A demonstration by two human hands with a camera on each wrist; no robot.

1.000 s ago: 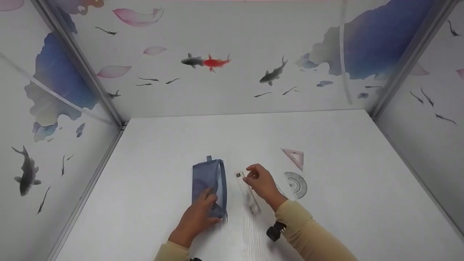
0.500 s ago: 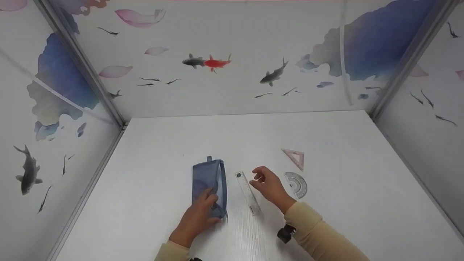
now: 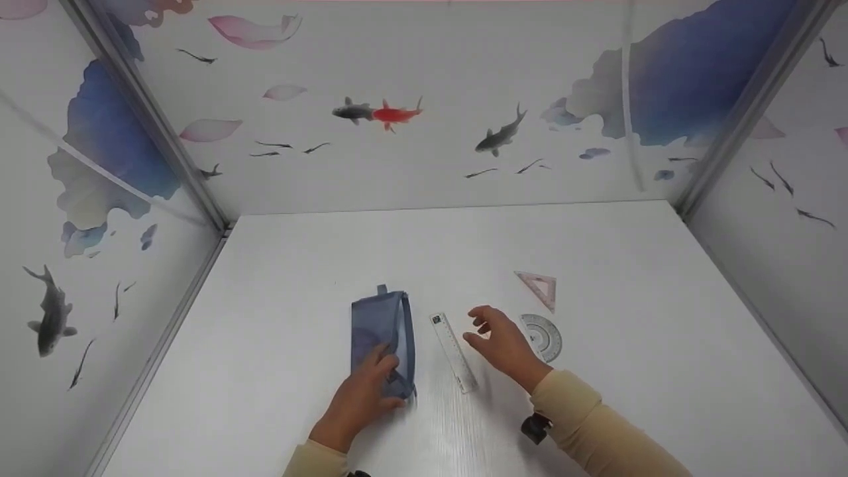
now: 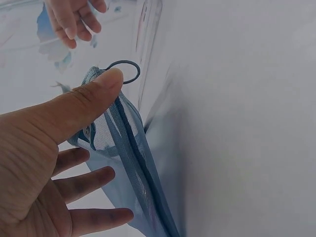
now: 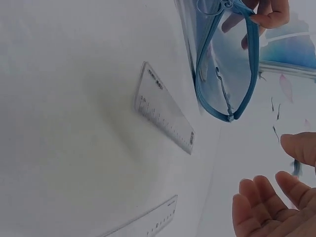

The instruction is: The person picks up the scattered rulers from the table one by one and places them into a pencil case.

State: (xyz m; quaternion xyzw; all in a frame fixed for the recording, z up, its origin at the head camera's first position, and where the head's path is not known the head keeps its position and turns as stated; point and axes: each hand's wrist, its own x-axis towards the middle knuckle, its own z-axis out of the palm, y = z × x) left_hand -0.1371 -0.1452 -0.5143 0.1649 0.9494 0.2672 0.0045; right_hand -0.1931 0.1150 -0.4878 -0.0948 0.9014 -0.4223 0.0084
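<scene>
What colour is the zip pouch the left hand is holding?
The pouch is a dusty blue. You can see it best in the head view.

No word, brand or number can be read with certainty. The ruler (image 3: 454,352) bears a dark square label (image 3: 436,319) at one end and, along its edge, graduations with figures too small to make out; the protractor (image 3: 547,339) carries illegible markings along its curve.

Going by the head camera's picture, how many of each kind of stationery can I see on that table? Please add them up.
Blue pouch: 1
Clear ruler: 1
Clear protractor: 1
Pink set square: 1
Total in that view: 4
</scene>
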